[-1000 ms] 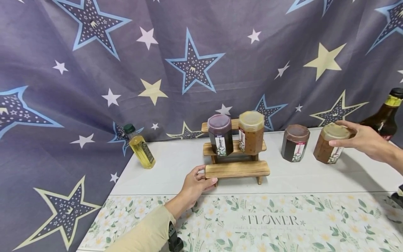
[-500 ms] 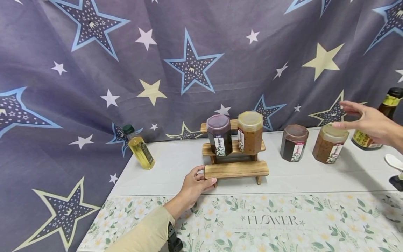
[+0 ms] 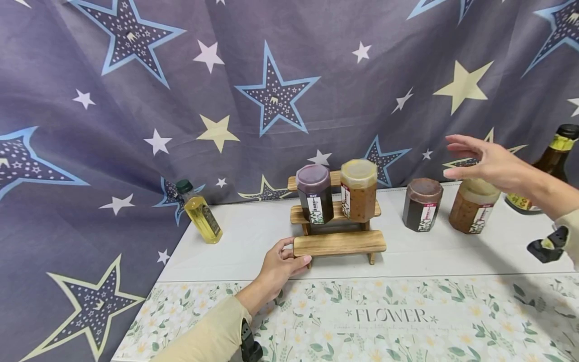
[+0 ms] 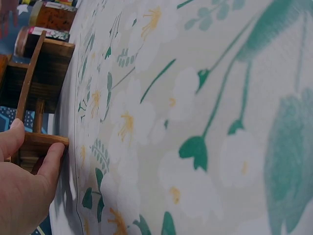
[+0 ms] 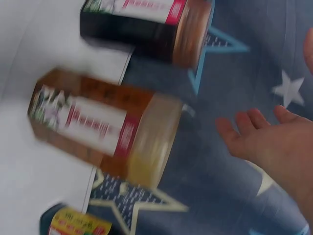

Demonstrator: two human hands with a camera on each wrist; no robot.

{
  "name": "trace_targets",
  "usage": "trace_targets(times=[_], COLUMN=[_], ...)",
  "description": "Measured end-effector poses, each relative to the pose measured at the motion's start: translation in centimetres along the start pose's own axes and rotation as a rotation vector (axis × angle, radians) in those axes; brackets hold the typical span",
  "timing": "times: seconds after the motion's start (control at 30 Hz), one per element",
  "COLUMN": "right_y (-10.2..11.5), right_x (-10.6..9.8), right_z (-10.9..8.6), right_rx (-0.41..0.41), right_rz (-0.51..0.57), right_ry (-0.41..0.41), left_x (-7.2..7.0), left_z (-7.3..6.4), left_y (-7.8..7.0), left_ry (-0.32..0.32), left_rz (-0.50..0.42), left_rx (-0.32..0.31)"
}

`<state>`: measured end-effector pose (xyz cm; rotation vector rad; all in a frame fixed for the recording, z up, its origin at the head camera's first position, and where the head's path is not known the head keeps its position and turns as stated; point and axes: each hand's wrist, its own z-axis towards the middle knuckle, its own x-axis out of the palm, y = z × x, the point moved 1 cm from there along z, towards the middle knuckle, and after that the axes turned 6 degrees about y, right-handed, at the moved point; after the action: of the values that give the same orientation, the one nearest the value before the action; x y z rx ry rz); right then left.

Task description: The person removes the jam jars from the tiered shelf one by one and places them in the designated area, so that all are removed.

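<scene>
My left hand (image 3: 279, 261) grips the left end of the lowest step of a three-tier wooden stand (image 3: 339, 244). In the left wrist view, its thumb and a finger pinch a leg (image 4: 46, 139) of that stand. A dark jar with a purple lid (image 3: 314, 193) and an amber jar with a pale yellow lid (image 3: 359, 193) stand side by side on the middle tier. My right hand (image 3: 490, 161) is in the air with fingers extended, overlapping a brown jar with a yellowish lid (image 3: 470, 211). Left of that jar stands a dark jar with a reddish-brown lid (image 3: 422, 206).
A small bottle of yellow oil (image 3: 203, 216) with a green cap stands at the left. Behind my right arm is a dark sauce bottle (image 3: 549, 161). A star-patterned cloth (image 3: 181, 100) hangs behind the table, whose front has a flowered cover (image 3: 407, 342).
My right hand has let go of the brown jar's lid, lifted and moved left above it. The left hand stays at the stand, and the jars keep their places.
</scene>
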<state>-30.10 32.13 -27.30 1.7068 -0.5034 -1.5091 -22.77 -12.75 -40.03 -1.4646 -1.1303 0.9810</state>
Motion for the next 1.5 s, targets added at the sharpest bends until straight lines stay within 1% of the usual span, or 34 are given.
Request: trace_targets(times=[0.1,0.17,0.23,0.33,0.53,0.7,0.9,1.03,1.17,1.3,1.4,1.5], right_y=[1.4,2.5,3.4,4.7,6.4,7.9,9.1,9.7,9.9,10.1,10.2,10.3], right_x=[1.3,2.2,3.1,4.3,6.1,7.9,9.8,10.9,11.7,12.6,13.2,13.5], right_z=[0.3,0.5,0.7,1.1,2.0,2.0,1.7,1.5,1.7,2.0,2.1,2.2], right_rx=[-0.05,-0.068,-0.088,-0.113,-0.181,-0.195,-0.215,-0.236,-0.247,-0.26,-0.265,-0.25], right_rz=[0.021,0.042,0.096,0.134,0.129,0.161,0.17,0.176,0.217,0.23,0.213,0.206], right_ry=[0.028,0.042,0.058,0.08,0.112,0.126,0.127,0.151,0.172,0.144,0.095,0.05], left_x=[0.0,0.0,0.0,0.0,-0.1,-0.5,-1.1,-1.4,-1.4,-1.3,-1.3,-1.4], left_z=[0.0,0.0,0.0,-0.1,-0.2,-0.7,-1.1,-1.3,-1.3,-1.4,-1.4,-1.3], left_y=[0.0,0.0,-0.1,0.0,-0.1,-0.1,0.1,0.2,0.2,0.2,0.2,0.2], left_ry=[-0.001,-0.003,-0.003,-0.003,0.002,0.016,0.034,0.042,0.042,0.044,0.043,0.039], left_rz=[-0.001,-0.001,-0.001,-0.002,0.001,0.003,0.003,-0.002,-0.002,0.005,0.007,0.005], left_rx=[-0.003,-0.005,-0.005,-0.007,-0.01,-0.015,-0.015,-0.017,-0.017,-0.015,-0.015,-0.017])
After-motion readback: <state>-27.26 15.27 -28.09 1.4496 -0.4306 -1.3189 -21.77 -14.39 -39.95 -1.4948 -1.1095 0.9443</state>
